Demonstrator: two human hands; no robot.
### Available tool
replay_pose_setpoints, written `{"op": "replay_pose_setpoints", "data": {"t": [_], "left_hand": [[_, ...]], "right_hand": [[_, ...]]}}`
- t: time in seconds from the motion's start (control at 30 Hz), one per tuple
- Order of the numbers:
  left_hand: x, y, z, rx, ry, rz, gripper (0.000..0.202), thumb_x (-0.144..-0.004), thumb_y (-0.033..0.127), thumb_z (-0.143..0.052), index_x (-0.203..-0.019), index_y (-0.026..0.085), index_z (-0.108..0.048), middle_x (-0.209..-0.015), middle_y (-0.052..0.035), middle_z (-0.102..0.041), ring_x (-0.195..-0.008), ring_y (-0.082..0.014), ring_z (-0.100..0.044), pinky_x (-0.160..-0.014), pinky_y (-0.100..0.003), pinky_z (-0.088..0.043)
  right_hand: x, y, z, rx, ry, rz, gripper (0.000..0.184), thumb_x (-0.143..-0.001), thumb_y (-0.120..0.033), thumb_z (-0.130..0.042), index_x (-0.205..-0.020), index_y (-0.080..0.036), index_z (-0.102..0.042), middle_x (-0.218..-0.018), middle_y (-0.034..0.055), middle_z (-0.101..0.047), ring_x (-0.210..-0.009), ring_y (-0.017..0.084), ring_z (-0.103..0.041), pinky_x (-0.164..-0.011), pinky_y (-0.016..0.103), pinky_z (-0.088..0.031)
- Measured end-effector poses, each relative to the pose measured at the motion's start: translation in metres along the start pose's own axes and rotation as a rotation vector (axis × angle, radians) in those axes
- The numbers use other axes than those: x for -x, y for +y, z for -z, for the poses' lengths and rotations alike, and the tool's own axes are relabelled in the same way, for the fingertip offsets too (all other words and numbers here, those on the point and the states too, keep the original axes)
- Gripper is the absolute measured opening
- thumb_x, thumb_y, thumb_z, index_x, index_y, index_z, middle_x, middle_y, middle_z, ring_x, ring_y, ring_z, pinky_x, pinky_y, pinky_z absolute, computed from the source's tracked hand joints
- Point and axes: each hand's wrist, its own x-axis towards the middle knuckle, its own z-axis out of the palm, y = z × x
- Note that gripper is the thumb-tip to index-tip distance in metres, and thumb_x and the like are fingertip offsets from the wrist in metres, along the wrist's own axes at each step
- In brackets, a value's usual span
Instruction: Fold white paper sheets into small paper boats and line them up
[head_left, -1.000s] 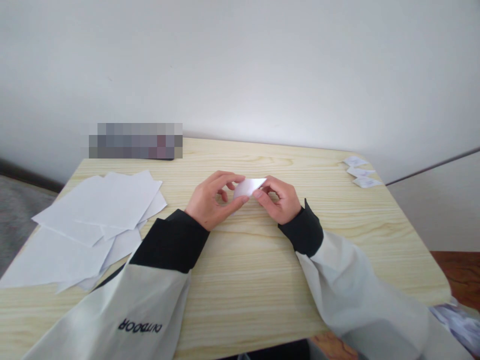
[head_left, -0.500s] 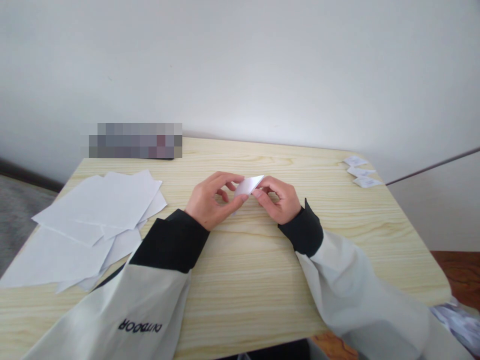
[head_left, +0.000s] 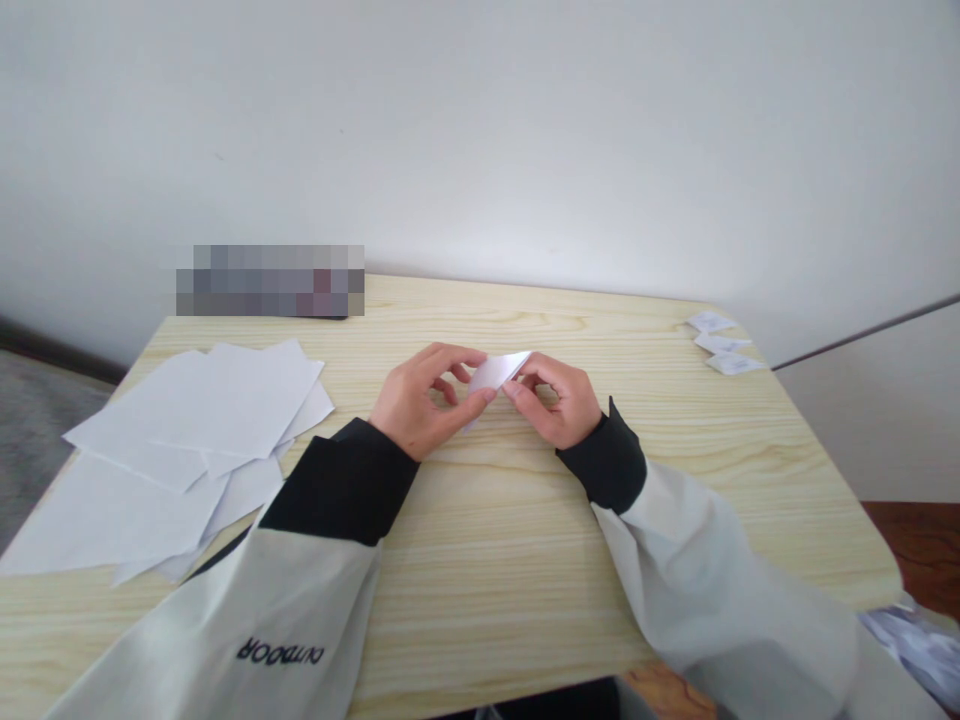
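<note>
One folded paper [head_left: 496, 372] sat over the table [head_left: 495, 580], pinched by the left hand [head_left: 420, 402] and, at its edge, the right hand [head_left: 559, 400]; I saw it had edged slightly rightward since half a second earlier

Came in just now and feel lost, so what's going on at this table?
Someone's left hand and right hand hold a small, apparently folded white paper between them, above the table. The left hand grips its left side; the right hand's thumb and finger are at its right edge. Loose white sheets overlap on the left, and three small paper pieces lie near the far right corner.
</note>
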Motion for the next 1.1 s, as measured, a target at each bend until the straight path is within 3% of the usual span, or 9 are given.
{"op": "replay_pose_setpoints", "data": {"t": [0.17,0.37,0.63,0.77,0.87,1.0,1.1], "left_hand": [[0.000,0.000,0.000,-0.012,0.019,-0.012,0.027,-0.076,0.030,-0.065,-0.097,0.013,-0.065,-0.091,-0.0075,-0.066,-0.074,-0.0132,-0.062,-0.056,-0.022,-0.053],[0.000,0.001,-0.001,-0.110,0.062,-0.099,0.026,-0.075,0.025,-0.065,-0.098,0.014,-0.064,-0.093,-0.0070,-0.065,-0.074,-0.0128,-0.061,-0.054,-0.021,-0.051],[0.002,0.002,-0.004,-0.140,0.022,-0.179,0.027,-0.076,0.021,-0.063,-0.102,0.013,-0.061,-0.097,-0.0085,-0.063,-0.076,-0.0130,-0.060,-0.055,-0.022,-0.050],[0.002,0.000,-0.005,-0.164,-0.025,-0.206,0.039,-0.073,0.021,-0.065,-0.110,0.012,-0.056,-0.103,-0.0105,-0.059,-0.080,-0.0145,-0.059,-0.055,-0.022,-0.050],[0.003,-0.003,-0.006,-0.185,-0.028,-0.195,0.042,-0.072,0.018,-0.063,-0.113,0.013,-0.053,-0.105,-0.0097,-0.057,-0.079,-0.0136,-0.058,-0.055,-0.022,-0.050],[0.004,-0.005,-0.007,-0.200,-0.036,-0.169,0.043,-0.071,0.010,-0.056,-0.113,0.014,-0.052,-0.106,-0.0087,-0.057,-0.079,-0.0126,-0.058,-0.057,-0.021,-0.050],[0.004,-0.004,-0.007,-0.226,-0.039,-0.139,0.044,-0.070,0.007,-0.051,-0.113,0.015,-0.052,-0.107,-0.0083,-0.058,-0.082,-0.0134,-0.059,-0.058,-0.021,-0.051]], "right_hand": [[0.000,0.000,0.001,0.047,-0.020,0.000,0.010,-0.083,-0.024,-0.052,-0.079,-0.017,-0.058,-0.062,-0.0014,-0.058,-0.052,0.009,-0.050,-0.053,0.021,-0.040],[0.002,0.000,-0.003,0.048,-0.002,-0.123,0.010,-0.081,-0.022,-0.052,-0.073,-0.018,-0.055,-0.058,-0.0018,-0.061,-0.048,0.009,-0.053,-0.050,0.020,-0.041],[0.005,0.000,-0.012,0.014,0.011,-0.227,0.020,-0.080,-0.025,-0.053,-0.095,-0.014,-0.061,-0.058,-0.0017,-0.062,-0.046,0.009,-0.056,-0.047,0.019,-0.042],[0.004,-0.001,-0.013,0.029,0.031,-0.281,0.010,-0.078,-0.026,-0.055,-0.079,-0.017,-0.059,-0.056,-0.0020,-0.062,-0.047,0.010,-0.057,-0.048,0.020,-0.042],[0.003,-0.001,-0.012,0.042,0.048,-0.273,0.009,-0.077,-0.026,-0.057,-0.072,-0.018,-0.055,-0.054,-0.0024,-0.062,-0.047,0.010,-0.057,-0.050,0.020,-0.043],[0.004,-0.001,-0.012,0.021,0.056,-0.232,0.014,-0.079,-0.025,-0.056,-0.091,-0.018,-0.059,-0.057,-0.0035,-0.064,-0.048,0.010,-0.059,-0.052,0.020,-0.046],[0.004,-0.001,-0.013,0.046,0.074,-0.181,0.016,-0.080,-0.025,-0.057,-0.094,-0.018,-0.059,-0.059,-0.0033,-0.066,-0.050,0.010,-0.060,-0.055,0.020,-0.047]]}}
